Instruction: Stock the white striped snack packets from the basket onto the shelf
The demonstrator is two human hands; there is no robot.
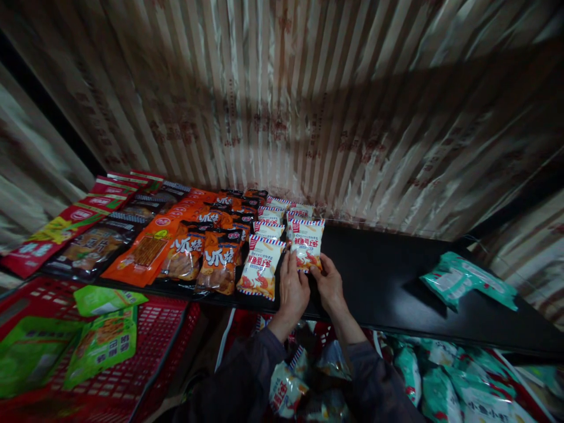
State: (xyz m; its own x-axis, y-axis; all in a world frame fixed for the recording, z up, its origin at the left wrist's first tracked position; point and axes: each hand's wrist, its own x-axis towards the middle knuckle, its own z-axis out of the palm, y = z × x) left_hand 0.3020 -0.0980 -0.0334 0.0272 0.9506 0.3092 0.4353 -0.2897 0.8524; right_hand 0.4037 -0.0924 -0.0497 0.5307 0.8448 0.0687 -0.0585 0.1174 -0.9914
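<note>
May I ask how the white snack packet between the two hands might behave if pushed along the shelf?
The white snack packet looks puffed, so it is probably soft and light for its size. Its glossy-looking surface may slide easily on the smooth black shelf. With flat, striped ends, it seems unlikely to roll.

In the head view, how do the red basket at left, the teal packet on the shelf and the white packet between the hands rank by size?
1. Red basket, though cut off by the frame
2. Teal packet
3. White packet
</note>
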